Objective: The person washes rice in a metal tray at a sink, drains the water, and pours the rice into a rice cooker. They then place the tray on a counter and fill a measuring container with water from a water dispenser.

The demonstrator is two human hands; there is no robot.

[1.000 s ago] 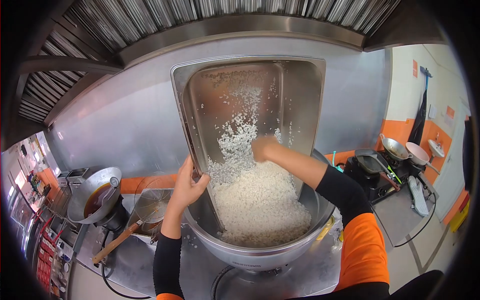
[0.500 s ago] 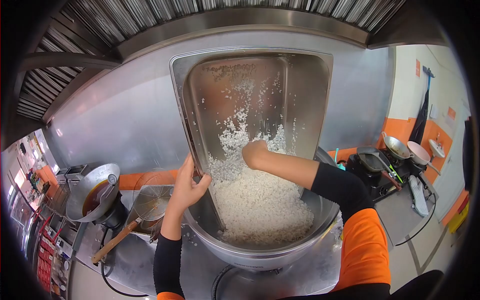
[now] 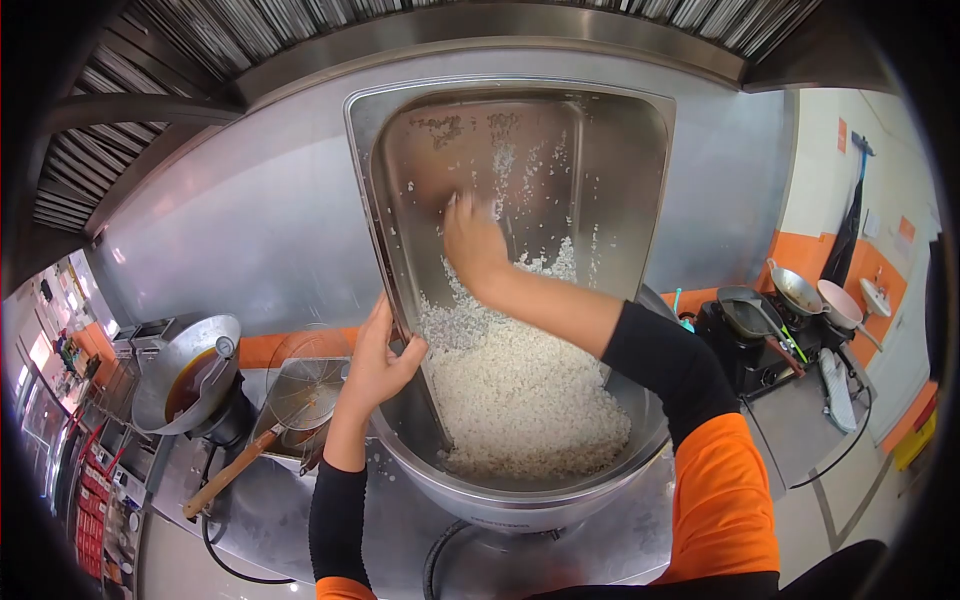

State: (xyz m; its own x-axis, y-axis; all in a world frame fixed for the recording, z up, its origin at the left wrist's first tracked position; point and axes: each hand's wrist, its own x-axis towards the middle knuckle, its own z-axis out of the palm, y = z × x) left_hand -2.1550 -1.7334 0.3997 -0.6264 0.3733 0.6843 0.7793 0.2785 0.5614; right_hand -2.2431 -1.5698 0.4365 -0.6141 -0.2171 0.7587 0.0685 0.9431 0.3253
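A deep rectangular steel pan (image 3: pixel 622 160) stands tilted up on end, its lower end inside a large round metal pot (image 3: pixel 480 508). White rice (image 3: pixel 530 400) is heaped at the pan's low end and in the pot, and loose grains stick to the pan's inside. My left hand (image 3: pixel 385 355) is wrapped round the left rim of the pan. Against the pan's inner wall, left of its middle and above the heap, is my right hand (image 3: pixel 475 245). Its fingers point upward, stretched out and slightly blurred, and I see nothing held in them.
Left of the pot, a wire strainer (image 3: pixel 235 475) with a wooden handle lies across a metal tray (image 3: pixel 300 380). Beyond it sits a wok (image 3: pixel 165 400) of dark liquid. Pans (image 3: pixel 745 315) stand on burners at the right. Cables hang near the counter's (image 3: pixel 370 540) front.
My right hand has moved up and left along the pan's inside, and its fingers have gone from curled to stretched out. My left hand keeps its hold on the rim.
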